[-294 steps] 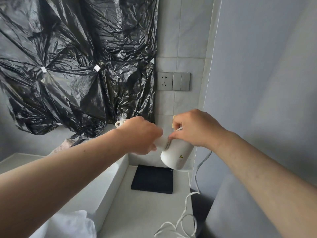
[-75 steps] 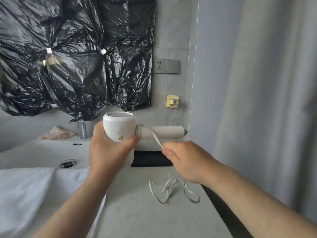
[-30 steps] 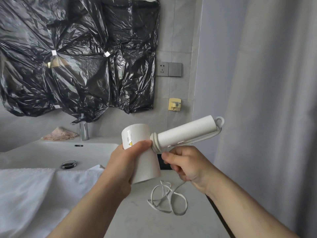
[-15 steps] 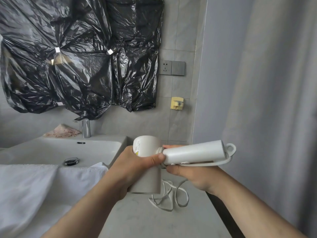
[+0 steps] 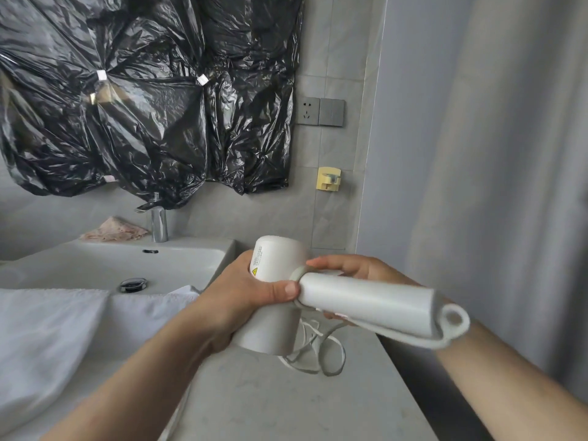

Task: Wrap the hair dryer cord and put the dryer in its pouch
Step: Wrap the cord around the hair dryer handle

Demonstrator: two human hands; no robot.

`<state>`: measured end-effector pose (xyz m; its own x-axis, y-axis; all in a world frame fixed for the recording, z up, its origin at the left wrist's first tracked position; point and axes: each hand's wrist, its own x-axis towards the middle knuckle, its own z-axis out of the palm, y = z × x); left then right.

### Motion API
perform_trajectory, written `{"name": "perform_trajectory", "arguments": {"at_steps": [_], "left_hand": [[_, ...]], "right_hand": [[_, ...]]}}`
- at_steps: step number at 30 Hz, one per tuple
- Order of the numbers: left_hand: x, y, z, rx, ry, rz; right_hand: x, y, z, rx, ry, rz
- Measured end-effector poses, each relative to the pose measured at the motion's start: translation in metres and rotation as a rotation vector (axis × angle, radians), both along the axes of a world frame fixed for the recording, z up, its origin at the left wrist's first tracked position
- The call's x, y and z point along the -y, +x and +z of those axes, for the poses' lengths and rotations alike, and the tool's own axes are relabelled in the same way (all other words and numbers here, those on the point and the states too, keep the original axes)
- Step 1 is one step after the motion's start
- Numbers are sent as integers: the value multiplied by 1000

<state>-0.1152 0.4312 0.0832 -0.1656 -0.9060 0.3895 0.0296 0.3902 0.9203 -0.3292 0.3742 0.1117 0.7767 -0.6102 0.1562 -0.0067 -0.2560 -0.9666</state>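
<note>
Grey worktop [image 5: 286, 409] below. L hand [image 5: 241, 294] fingers [image 5: 286, 289] wrap dryer [image 5: 273, 323] barrel; R hand [image 5: 366, 270] fingers [image 5: 331, 265] clasp handle [image 5: 366, 300]. Prob light, smooth, rigid; cord [image 5: 321, 354] limp. Grip barrel, wind cord w/ R.

One left hand [image 5: 245, 291] and one right hand [image 5: 359, 270] are counted, two in all. One hair dryer [image 5: 276, 272], one cord [image 5: 331, 354], one sink [image 5: 111, 265], one tap [image 5: 159, 226], one pink cloth [image 5: 114, 230], one socket [image 5: 308, 111], one switch plate [image 5: 331, 113] and one yellow hook [image 5: 329, 179] are seen.
</note>
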Motion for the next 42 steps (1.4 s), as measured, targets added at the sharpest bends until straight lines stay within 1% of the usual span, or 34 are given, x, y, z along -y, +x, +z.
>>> {"name": "perform_trajectory", "arguments": {"at_steps": [3,4,6,9,11,14,18,19,21,25,27,29,31,32,35,37,38,40,42], "left_hand": [[-4,1,7,155,-74,50],[-5,1,9,207,-103,66],[-6,2,15,336,-159,160],[-2,7,22,517,-193,374],[-3,6,24,616,-214,444],[-7,1,26,759,-254,513],[-9,-1,26,885,-295,612],[-9,-2,24,900,-303,640],[-10,-5,19,889,-313,700],[-12,-13,4,789,-370,823],[-11,-15,1,724,-400,860],[-11,-14,1,683,-430,881],[-12,-13,4,686,-443,912],[-12,-14,5,700,-453,929],[-9,-18,7,800,-544,987],[-5,-16,7,815,-571,1020],[-3,-14,6,785,-561,1026],[0,-9,4,681,-526,1021],[2,-6,3,568,-502,1010]], "right_hand": [[2,-6,9,-405,-355,-134],[1,-6,10,-481,-439,-180],[-3,-3,11,-546,-540,-222],[-2,5,12,-602,-656,-288],[1,8,13,-596,-622,-305],[0,13,12,-532,-457,-333],[-5,23,10,-328,-224,-421],[-5,25,10,-289,-194,-442],[-4,26,10,-288,-192,-478],[-5,28,19,-390,-209,-512],[-7,25,25,-450,-268,-498],[-10,18,31,-549,-362,-448],[-12,12,37,-645,-446,-426],[-13,12,38,-658,-448,-436],[-12,20,40,-629,-436,-484],[-14,23,40,-603,-444,-472],[-15,23,39,-549,-401,-458],[-14,22,36,-377,-294,-449],[-14,25,26,-233,-275,-472]]}}
